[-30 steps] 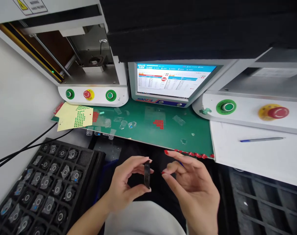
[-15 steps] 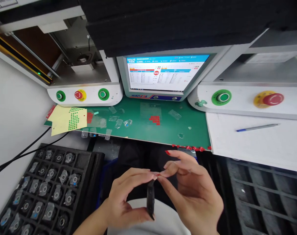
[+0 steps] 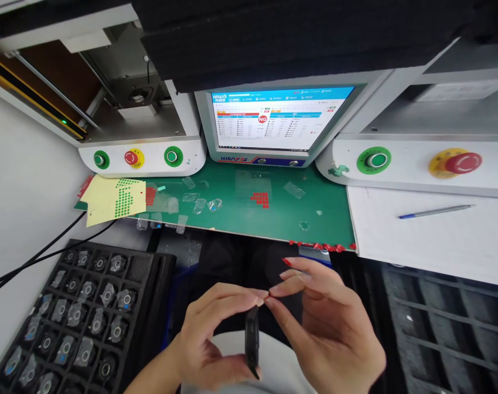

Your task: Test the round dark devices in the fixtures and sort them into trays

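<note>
My left hand [image 3: 210, 339] grips a small black flat part [image 3: 252, 340] edge-on between thumb and fingers, low in the view over my lap. My right hand [image 3: 326, 334] is beside it, its thumb and forefinger pinched together at the part's top edge, touching the left fingertips. What the right fingers pinch is too small to make out. A black foam tray [image 3: 150, 284] with several similar round parts in its cells lies to the left.
A green mat [image 3: 273, 219] with red stickers, clear film scraps and a yellow sheet of green dots [image 3: 115, 200] lies ahead. Behind it are a monitor [image 3: 277, 120] and two white machines with green and red buttons. A pen [image 3: 435, 211] rests on paper at right.
The black part and both hands sank lower in the view, and my right fingertips came in from beside the part to pinch at its top edge.
</note>
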Motion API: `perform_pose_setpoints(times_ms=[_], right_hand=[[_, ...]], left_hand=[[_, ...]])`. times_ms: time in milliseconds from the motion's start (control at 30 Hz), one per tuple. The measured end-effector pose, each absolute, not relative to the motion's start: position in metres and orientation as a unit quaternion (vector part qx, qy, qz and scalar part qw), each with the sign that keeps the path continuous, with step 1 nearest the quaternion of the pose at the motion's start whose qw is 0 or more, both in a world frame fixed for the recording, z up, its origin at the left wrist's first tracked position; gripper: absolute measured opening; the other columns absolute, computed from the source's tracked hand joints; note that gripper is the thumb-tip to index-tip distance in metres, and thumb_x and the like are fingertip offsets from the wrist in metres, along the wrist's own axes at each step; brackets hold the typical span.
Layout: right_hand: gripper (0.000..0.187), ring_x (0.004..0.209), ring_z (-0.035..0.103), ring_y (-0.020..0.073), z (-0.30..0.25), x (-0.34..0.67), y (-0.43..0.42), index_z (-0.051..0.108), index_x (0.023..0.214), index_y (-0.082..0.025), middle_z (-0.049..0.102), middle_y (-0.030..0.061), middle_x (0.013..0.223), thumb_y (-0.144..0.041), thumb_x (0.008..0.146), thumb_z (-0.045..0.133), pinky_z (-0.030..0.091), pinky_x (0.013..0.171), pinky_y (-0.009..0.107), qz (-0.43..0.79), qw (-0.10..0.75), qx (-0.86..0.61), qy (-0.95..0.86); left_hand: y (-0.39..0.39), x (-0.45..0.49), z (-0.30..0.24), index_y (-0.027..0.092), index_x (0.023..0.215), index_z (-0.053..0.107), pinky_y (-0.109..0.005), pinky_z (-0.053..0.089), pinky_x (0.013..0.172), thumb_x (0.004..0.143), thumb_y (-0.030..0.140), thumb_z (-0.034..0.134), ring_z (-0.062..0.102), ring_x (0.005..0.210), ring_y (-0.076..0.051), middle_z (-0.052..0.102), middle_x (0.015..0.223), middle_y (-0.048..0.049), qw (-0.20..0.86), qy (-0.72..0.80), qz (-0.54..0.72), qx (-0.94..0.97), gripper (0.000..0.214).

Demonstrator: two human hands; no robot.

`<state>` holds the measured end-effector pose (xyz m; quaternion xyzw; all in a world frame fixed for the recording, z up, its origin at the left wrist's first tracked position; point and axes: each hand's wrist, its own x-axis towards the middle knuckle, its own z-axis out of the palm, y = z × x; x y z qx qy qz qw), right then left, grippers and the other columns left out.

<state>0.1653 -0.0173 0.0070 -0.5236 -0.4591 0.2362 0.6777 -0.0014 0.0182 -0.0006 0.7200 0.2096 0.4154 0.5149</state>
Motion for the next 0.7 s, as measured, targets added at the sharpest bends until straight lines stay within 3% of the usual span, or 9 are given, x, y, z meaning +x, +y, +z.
perform_pose_setpoints(times_ms=[100, 267, 433, 700], right_hand=[[0.045, 0.101, 0.065, 0.0211, 0.008, 0.165, -0.017, 0.061, 0.113, -0.023, 0.069, 0.0031, 0.090, 0.000, 0.077, 0.074, 0.058, 0.084, 0.037, 0.223, 0.686, -0.533, -0.443], [0.049, 0.088, 0.068, 0.0187, 0.006, 0.164, -0.018, 0.061, 0.116, -0.023, 0.068, 0.0008, 0.082, 0.005, 0.076, 0.070, 0.061, 0.076, 0.034, 0.260, 0.697, -0.501, -0.441], [0.043, 0.092, 0.067, 0.0184, 0.008, 0.168, -0.021, 0.063, 0.110, -0.023, 0.067, 0.0011, 0.080, 0.004, 0.077, 0.069, 0.061, 0.077, 0.033, 0.277, 0.698, -0.511, -0.419], [0.028, 0.065, 0.063, 0.0096, 0.019, 0.168, -0.031, 0.060, 0.108, -0.028, 0.059, 0.0027, 0.103, -0.020, 0.085, 0.074, 0.062, 0.071, 0.030, 0.539, 0.659, -0.416, -0.318]], left_hand=[[0.018, 0.000, -0.001, 0.021, 0.144, 0.049, -0.035, 0.056, 0.098, 0.088, 0.040, 0.071, 0.065, 0.115, -0.027, 0.066, 0.126, -0.0122, 0.514, 0.205, 0.416, 0.722, 0.063], [0.018, 0.000, -0.001, 0.023, 0.144, 0.048, -0.038, 0.057, 0.098, 0.088, 0.040, 0.070, 0.065, 0.116, -0.029, 0.066, 0.125, -0.0124, 0.526, 0.202, 0.408, 0.718, 0.063], [0.021, -0.003, 0.001, 0.024, 0.145, 0.048, -0.047, 0.052, 0.105, 0.088, 0.041, 0.071, 0.058, 0.126, -0.034, 0.065, 0.126, -0.0132, 0.522, 0.224, 0.393, 0.723, 0.064], [0.026, 0.001, 0.008, 0.026, 0.146, 0.047, -0.033, 0.063, 0.082, 0.090, 0.031, 0.069, 0.068, 0.102, -0.022, 0.061, 0.119, -0.0122, 0.501, 0.240, 0.376, 0.741, 0.060]])
